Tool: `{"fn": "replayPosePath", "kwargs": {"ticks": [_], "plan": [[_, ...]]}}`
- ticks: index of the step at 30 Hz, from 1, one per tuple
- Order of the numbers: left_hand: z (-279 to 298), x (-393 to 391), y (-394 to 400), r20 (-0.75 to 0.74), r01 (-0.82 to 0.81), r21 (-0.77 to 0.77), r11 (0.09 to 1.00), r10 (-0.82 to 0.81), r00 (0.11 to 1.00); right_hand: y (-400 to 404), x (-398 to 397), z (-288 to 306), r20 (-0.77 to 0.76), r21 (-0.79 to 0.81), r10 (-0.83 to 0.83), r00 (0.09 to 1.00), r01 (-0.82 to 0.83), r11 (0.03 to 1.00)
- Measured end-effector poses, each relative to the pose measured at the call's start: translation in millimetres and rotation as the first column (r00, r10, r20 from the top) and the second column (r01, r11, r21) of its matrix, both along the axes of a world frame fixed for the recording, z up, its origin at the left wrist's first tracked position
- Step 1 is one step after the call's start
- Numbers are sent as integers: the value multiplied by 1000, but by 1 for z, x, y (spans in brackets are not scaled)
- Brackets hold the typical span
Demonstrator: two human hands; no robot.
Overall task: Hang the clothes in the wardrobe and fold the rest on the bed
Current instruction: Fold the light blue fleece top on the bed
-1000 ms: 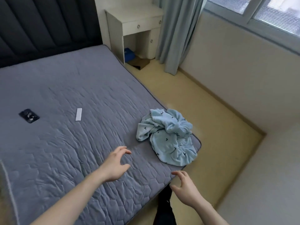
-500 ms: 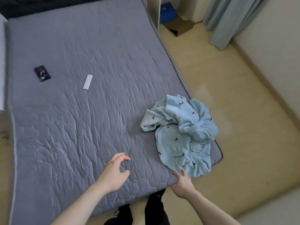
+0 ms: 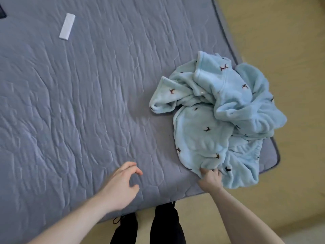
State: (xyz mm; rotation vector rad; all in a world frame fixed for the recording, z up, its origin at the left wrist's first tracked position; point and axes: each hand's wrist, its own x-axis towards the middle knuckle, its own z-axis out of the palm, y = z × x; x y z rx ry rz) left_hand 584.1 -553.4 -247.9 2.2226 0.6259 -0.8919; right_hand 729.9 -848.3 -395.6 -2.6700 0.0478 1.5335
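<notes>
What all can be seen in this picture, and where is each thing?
bed cover: one, grey quilted, fills most of the view
fleece garment: one crumpled heap, light blue with small dark marks, near the bed's right corner
flat bar: one, white, on the bed at upper left
dark object: one, black, cut off at the left edge
floor: tan, right of the bed
legs: two, in black, at the bed's near edge
left hand: loosely curled above the bed, holds nothing
right hand: grips the garment's near edge
</notes>
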Motion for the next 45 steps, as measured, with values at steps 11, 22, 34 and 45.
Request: {"fn": "replayPosePath", "kwargs": {"ticks": [11, 22, 34, 45], "plan": [[113, -10, -4, 95, -53, -25, 998, 56, 994, 57, -1, 223, -35, 700, -665, 746, 493, 517], [308, -24, 35, 521, -29, -77, 997, 65, 851, 143, -69, 607, -110, 967, -73, 991, 124, 225], [430, -68, 141, 633, -405, -359, 841, 538, 556, 155, -114, 667, 444, 843, -388, 808, -229, 487], [586, -118, 226, 869, -316, -167, 934, 291, 400, 226, -115, 627, 433, 744, -83, 898, -304, 595]]}}
